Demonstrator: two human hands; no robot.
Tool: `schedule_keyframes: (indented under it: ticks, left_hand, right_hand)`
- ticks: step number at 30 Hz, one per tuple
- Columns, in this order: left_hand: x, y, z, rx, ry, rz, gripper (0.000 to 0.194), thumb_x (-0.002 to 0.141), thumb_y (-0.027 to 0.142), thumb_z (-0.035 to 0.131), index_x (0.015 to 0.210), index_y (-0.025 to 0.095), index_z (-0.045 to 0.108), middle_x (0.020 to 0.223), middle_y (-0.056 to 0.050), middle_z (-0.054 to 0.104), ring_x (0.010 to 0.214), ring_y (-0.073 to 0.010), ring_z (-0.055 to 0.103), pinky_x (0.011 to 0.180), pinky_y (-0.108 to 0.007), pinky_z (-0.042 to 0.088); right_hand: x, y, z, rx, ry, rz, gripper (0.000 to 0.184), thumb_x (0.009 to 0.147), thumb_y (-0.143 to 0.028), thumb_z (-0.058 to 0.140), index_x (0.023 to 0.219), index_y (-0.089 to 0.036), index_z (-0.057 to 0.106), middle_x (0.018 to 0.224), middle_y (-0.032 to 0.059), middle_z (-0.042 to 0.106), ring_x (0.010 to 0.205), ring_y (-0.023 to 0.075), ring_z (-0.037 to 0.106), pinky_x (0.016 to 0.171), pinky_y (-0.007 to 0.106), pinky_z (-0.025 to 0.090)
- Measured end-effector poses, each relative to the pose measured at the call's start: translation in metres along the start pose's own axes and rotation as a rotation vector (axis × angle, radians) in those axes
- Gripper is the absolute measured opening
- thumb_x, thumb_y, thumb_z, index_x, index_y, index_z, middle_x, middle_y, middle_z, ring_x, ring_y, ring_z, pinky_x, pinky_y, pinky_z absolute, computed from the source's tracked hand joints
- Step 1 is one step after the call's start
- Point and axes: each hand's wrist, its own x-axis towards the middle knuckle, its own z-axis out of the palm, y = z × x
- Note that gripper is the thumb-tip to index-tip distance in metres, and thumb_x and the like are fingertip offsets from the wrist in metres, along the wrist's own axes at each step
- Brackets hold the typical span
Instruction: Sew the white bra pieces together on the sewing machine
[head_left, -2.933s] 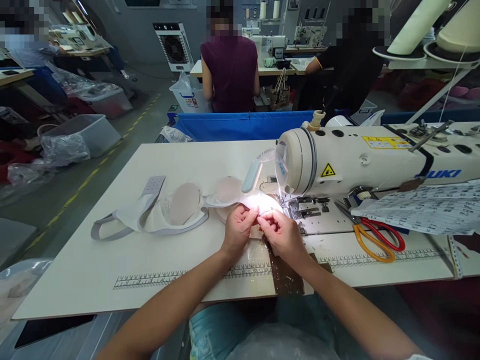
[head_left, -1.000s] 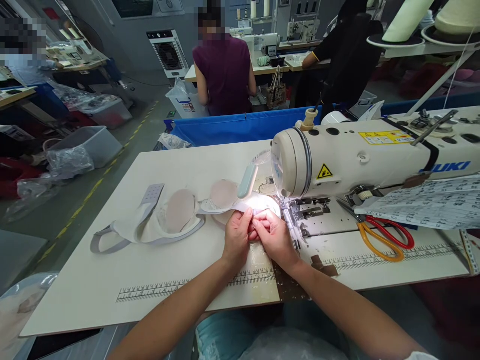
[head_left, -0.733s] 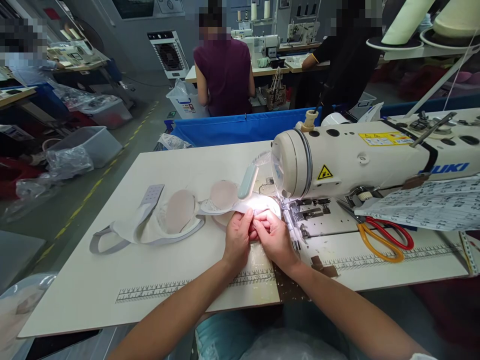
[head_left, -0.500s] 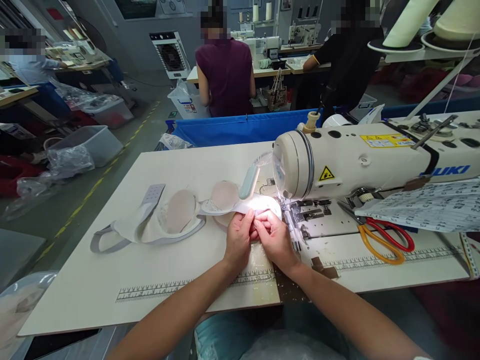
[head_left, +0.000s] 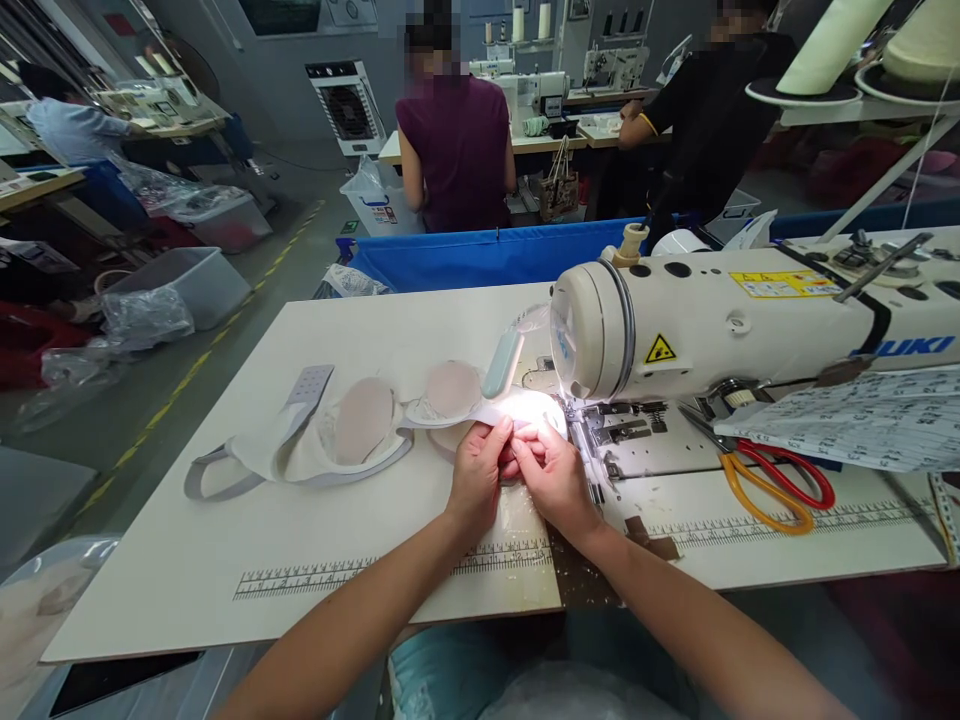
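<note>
The single head view looks forward and steeply down from above the near edge of the white ruler-marked worktop (head_left: 172, 550), close over the bare hands (head_left: 514, 470), with the room beyond.

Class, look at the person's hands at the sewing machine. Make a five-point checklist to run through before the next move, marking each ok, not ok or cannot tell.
1. Left hand holding the bra by its edge: ok.
2. Right hand holding the bra too: cannot tell; its thumb and forefinger are pinched together, contents unclear.
3. Bra's far end supported: ok, on the tabletop.
4. Scissors apart from both hands: ok, to their right.
5. Needle of the sewing machine threaded: cannot tell.
</note>
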Motion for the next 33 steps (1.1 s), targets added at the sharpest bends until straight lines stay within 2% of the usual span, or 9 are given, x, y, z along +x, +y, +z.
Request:
schedule_keyframes:
  ticks: [13, 27, 33]
  left_hand:
    - [-0.001, 0.0007, 0.0028, -0.009, 0.04, -0.003, 0.033, 0.075, 0.038, 0.07, 0.065, 0.016, 0.047, 0.054, 0.007, 0.038, 0.046, -0.0042, 0.031, 0.043, -0.017, 0.026]
    - [-0.0011, 0.0002, 0.0019, -0.019, 0.044, -0.008, 0.033, 0.075, 0.037, 0.07, 0.066, 0.016, 0.047, 0.056, 0.007, 0.039, 0.048, -0.0047, 0.033, 0.044, -0.017, 0.027]
    - [-0.0009, 0.0009, 0.002, -0.027, 0.04, -0.023, 0.033, 0.072, 0.036, 0.072, 0.064, 0.016, 0.047, 0.054, 0.008, 0.037, 0.047, -0.0044, 0.032, 0.044, -0.016, 0.028]
  right_hand:
    - [-0.0001, 0.002, 0.0009, 0.043, -0.023, 0.005, 0.02, 0.088, -0.038, 0.053, 0.08, -0.02, 0.057, 0.073, 0.0041, 0.071, 0.06, 0.0161, 0.068, 0.061, 0.027, 0.056]
    - [0.0011, 0.0024, 0.0018, 0.058, -0.019, 0.017, 0.022, 0.087, -0.039, 0.055, 0.079, -0.02, 0.057, 0.075, 0.0041, 0.071, 0.058, 0.0155, 0.068, 0.059, 0.026, 0.056]
    - [0.002, 0.002, -0.0002, 0.083, -0.031, 0.027, 0.026, 0.085, -0.045, 0.056, 0.079, -0.019, 0.057, 0.071, 0.0038, 0.071, 0.058, 0.016, 0.068, 0.059, 0.027, 0.057]
